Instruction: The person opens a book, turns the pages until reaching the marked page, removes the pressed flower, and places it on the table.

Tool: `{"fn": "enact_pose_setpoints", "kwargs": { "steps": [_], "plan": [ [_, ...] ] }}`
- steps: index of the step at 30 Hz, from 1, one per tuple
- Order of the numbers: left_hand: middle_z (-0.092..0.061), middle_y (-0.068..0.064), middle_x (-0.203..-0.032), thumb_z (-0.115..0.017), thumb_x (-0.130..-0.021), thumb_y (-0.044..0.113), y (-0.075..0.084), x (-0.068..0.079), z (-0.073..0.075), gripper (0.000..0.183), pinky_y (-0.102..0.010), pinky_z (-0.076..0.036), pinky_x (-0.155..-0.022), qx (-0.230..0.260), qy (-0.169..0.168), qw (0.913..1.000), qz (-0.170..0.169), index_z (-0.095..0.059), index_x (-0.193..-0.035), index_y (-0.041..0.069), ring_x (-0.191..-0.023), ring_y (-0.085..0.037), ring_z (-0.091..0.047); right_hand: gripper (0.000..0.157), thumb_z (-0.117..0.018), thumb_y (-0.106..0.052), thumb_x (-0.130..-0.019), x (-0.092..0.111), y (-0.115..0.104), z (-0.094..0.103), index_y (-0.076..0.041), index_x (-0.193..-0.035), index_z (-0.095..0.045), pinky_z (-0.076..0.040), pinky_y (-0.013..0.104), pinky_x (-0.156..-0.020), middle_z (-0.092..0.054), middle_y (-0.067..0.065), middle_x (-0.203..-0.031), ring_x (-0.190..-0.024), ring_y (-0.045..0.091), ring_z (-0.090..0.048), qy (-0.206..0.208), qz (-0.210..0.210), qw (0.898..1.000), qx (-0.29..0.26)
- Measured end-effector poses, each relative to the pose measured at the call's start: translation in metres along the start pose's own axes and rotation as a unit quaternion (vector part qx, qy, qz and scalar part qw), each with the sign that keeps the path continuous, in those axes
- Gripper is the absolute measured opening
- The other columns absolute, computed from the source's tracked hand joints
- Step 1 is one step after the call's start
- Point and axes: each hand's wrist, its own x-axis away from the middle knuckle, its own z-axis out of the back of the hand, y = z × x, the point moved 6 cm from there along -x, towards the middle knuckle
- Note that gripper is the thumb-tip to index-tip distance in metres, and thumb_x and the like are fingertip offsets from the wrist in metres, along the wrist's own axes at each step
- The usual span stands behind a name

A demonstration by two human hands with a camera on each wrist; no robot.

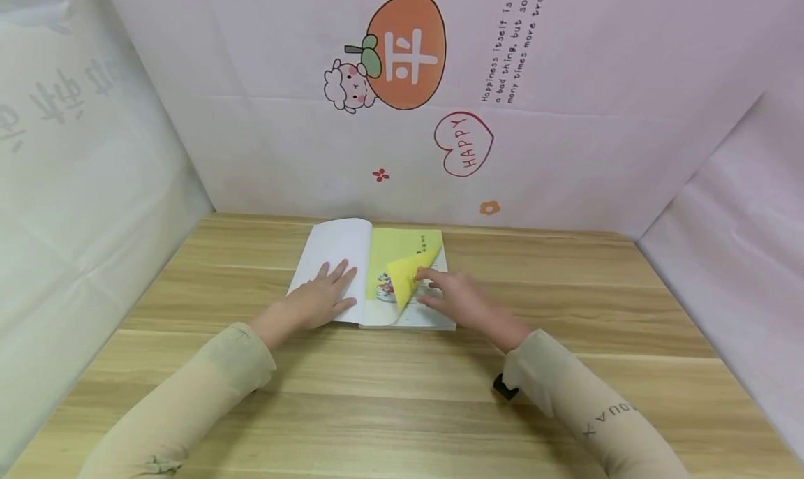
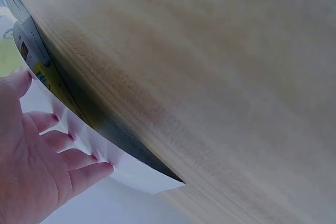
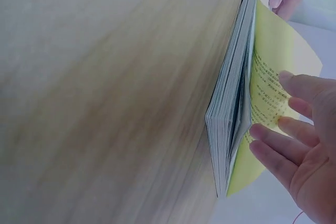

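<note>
An open book [image 1: 433, 313] lies on the table, its white left leaf [image 1: 345, 238] spread to the left and bowed up off the wood at its near edge. My left hand [image 1: 322, 296] rests on that leaf with spread fingers, which also show against the white sheet in the left wrist view. On the right side, a yellow page [image 1: 405, 273] is lifted and curls over toward the left. My right hand [image 1: 461, 297] touches this page; in the right wrist view its loosely bent fingers [image 3: 278, 148] lie against the printed yellow side, above the thick block of pages [image 3: 231, 103].
The book sits near the back of a wood-grain table [image 1: 389, 395]. White printed cloth [image 1: 283, 144] hangs behind the table and at both sides. A small black object [image 1: 504, 387] shows beside the right sleeve.
</note>
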Motion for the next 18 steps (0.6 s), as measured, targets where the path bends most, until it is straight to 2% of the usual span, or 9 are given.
{"fn": "enact_pose_setpoints", "kwargs": {
  "steps": [2, 4, 6, 8, 9, 12, 15, 16, 18],
  "plan": [
    [-0.006, -0.02, -0.169, -0.041, -0.111, 0.04, 0.0, 0.0, 0.0, 0.069, -0.07, -0.028, -0.112, -0.003, 0.0, 1.0, 0.001, -0.017, -0.164, 0.003, -0.151, -0.051, -0.007, 0.043, -0.075, -0.02, -0.096, -0.001, -0.001, -0.001, -0.009, -0.137, -0.064, -0.057, 0.031, -0.073, -0.06, 0.015, -0.143, -0.111, 0.024, -0.069, -0.001, 0.016, 1.0, 0.007],
    [-0.007, -0.02, -0.169, -0.042, -0.111, 0.041, -0.001, 0.0, 0.0, 0.069, -0.069, -0.028, -0.112, -0.005, -0.001, 1.0, 0.002, -0.017, -0.164, 0.004, -0.151, -0.05, -0.007, 0.043, -0.075, -0.018, -0.096, -0.001, -0.002, -0.003, -0.007, -0.136, -0.065, -0.056, 0.031, -0.074, -0.05, 0.016, -0.152, -0.093, 0.021, -0.071, -0.004, 0.031, 0.999, 0.011],
    [-0.007, -0.02, -0.169, -0.042, -0.111, 0.04, -0.001, 0.0, 0.0, 0.069, -0.069, -0.028, -0.112, -0.005, -0.002, 1.0, 0.003, -0.017, -0.164, 0.004, -0.151, -0.05, -0.007, 0.043, -0.074, -0.017, -0.097, -0.001, -0.002, -0.005, -0.005, -0.138, -0.063, -0.056, 0.031, -0.073, -0.04, 0.017, -0.158, -0.072, 0.018, -0.064, -0.009, 0.038, 0.999, 0.011],
    [-0.006, -0.019, -0.169, -0.042, -0.111, 0.04, -0.001, 0.001, 0.0, 0.069, -0.069, -0.027, -0.112, -0.005, -0.002, 1.0, 0.003, -0.017, -0.164, 0.004, -0.151, -0.05, -0.007, 0.046, -0.074, -0.016, -0.097, -0.002, -0.002, -0.006, -0.003, -0.139, -0.062, -0.058, 0.032, -0.073, -0.038, 0.021, -0.158, -0.061, 0.017, -0.059, -0.008, 0.045, 0.999, 0.021],
    [-0.006, -0.019, -0.169, -0.042, -0.111, 0.04, -0.001, 0.001, 0.0, 0.069, -0.069, -0.027, -0.113, -0.005, -0.002, 1.0, 0.003, -0.017, -0.164, 0.004, -0.151, -0.05, -0.007, 0.048, -0.074, -0.016, -0.096, -0.002, -0.002, -0.007, -0.002, -0.14, -0.06, -0.058, 0.033, -0.07, -0.045, 0.023, -0.153, -0.057, 0.017, -0.056, -0.005, 0.047, 0.999, 0.024],
    [-0.006, -0.02, -0.169, -0.042, -0.111, 0.04, 0.0, 0.001, 0.001, 0.069, -0.069, -0.027, -0.112, -0.003, 0.0, 1.0, -0.002, -0.017, -0.164, 0.004, -0.151, -0.051, -0.007, 0.056, -0.076, -0.013, -0.095, -0.002, -0.003, -0.01, -0.004, -0.146, -0.055, -0.059, 0.035, -0.081, -0.052, 0.022, -0.148, -0.083, 0.02, -0.068, 0.004, 0.062, 0.998, 0.021],
    [-0.006, -0.021, -0.169, -0.042, -0.111, 0.04, 0.0, 0.0, 0.001, 0.069, -0.069, -0.027, -0.113, -0.002, 0.001, 1.0, -0.006, -0.017, -0.164, 0.003, -0.151, -0.052, -0.006, 0.062, -0.077, -0.01, -0.094, -0.002, -0.006, -0.013, -0.009, -0.15, -0.05, -0.057, 0.039, -0.09, -0.057, 0.016, -0.144, -0.113, 0.026, -0.064, 0.007, 0.077, 0.997, -0.002],
    [-0.007, -0.021, -0.169, -0.042, -0.111, 0.039, 0.0, 0.0, 0.002, 0.068, -0.069, -0.027, -0.112, -0.002, 0.002, 1.0, -0.007, -0.018, -0.164, 0.003, -0.15, -0.052, -0.007, 0.063, -0.076, -0.01, -0.094, -0.003, -0.007, -0.014, -0.01, -0.151, -0.049, -0.055, 0.042, -0.094, -0.053, 0.015, -0.149, -0.121, 0.027, -0.061, 0.006, 0.082, 0.997, -0.008],
    [-0.007, -0.021, -0.169, -0.042, -0.111, 0.039, 0.0, 0.0, 0.002, 0.068, -0.068, -0.028, -0.112, -0.003, 0.004, 1.0, -0.008, -0.019, -0.163, 0.003, -0.15, -0.052, -0.008, 0.064, -0.075, -0.013, -0.096, -0.003, -0.009, -0.014, -0.011, -0.153, -0.046, -0.055, 0.044, -0.095, -0.055, 0.015, -0.148, -0.123, 0.029, -0.061, 0.008, 0.08, 0.997, -0.007]
  ]
}}
